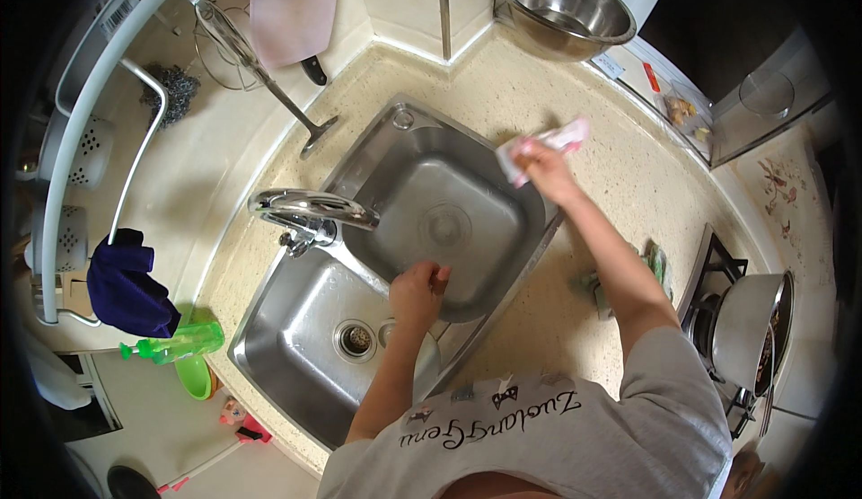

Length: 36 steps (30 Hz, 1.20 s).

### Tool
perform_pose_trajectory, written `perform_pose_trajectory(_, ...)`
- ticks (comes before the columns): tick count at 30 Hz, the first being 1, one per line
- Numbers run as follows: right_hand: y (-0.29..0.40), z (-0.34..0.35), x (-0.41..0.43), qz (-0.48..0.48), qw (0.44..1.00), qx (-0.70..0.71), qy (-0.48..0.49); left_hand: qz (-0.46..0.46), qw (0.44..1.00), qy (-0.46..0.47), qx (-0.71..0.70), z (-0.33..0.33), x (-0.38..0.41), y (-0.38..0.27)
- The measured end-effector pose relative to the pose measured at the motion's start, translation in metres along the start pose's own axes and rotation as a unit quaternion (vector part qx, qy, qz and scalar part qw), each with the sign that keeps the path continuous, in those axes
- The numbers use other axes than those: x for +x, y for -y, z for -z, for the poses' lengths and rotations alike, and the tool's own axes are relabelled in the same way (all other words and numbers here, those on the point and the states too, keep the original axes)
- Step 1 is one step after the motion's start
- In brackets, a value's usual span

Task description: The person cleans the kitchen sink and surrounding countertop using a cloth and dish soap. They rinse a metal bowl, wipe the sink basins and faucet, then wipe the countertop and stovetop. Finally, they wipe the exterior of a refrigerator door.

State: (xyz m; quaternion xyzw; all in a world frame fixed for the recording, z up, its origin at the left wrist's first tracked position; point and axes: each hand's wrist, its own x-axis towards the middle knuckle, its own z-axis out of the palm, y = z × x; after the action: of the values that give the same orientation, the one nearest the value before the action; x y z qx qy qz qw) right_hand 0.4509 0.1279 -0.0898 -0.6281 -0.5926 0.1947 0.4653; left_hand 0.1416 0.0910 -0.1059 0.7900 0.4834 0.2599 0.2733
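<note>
My right hand (547,167) grips a crumpled pink-and-white cloth (566,136), slightly blurred, over the right rim of the stainless steel double sink (387,111). My left hand (419,291) is loosely curled above the near edge of the larger basin, beside the divider; I see nothing in it. A drain ring shows faintly on that basin's floor (444,223). In the smaller basin (296,324) is a drain strainer (355,341). The chrome faucet (313,204) arches from the left, its spout end over the larger basin.
A steel bowl (566,14) stands in the back corner. At right, a pot (747,330) sits on the gas stove. A cleaver (293,14) and purple cloth (128,287) hang left, above a green pump bottle (182,343). A green-and-white item (656,263) lies partly behind my right forearm.
</note>
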Motion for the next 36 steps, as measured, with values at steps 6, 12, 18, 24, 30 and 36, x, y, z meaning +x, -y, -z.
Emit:
perform_pose_trajectory(6,0.0,-0.069,0.094,0.15,0.946,-0.262,0.114,0.006,1.0,-0.012,0.016,-0.002,0.003,0.001)
perform_pose_trajectory(12,-0.003,-0.117,0.15,0.124,0.933,-0.307,0.139,-0.016,0.999,-0.03,-0.004,-0.004,0.004,0.006)
perform_pose_trajectory(18,-0.036,-0.045,0.105,0.055,0.91,-0.388,0.138,-0.015,0.999,-0.044,-0.002,-0.007,-0.001,0.014)
perform_pose_trajectory(24,-0.067,0.093,0.0,-0.096,0.858,-0.497,0.092,-0.001,1.0,-0.03,0.009,-0.006,0.001,0.006)
perform_pose_trajectory(30,0.009,0.072,-0.096,-0.174,0.836,-0.507,0.12,0.016,0.999,-0.033,0.032,-0.009,0.0,0.0)
perform_pose_trajectory(36,0.097,0.005,-0.18,-0.141,0.903,-0.367,0.175,0.02,0.997,-0.03,0.066,-0.009,0.001,0.006)
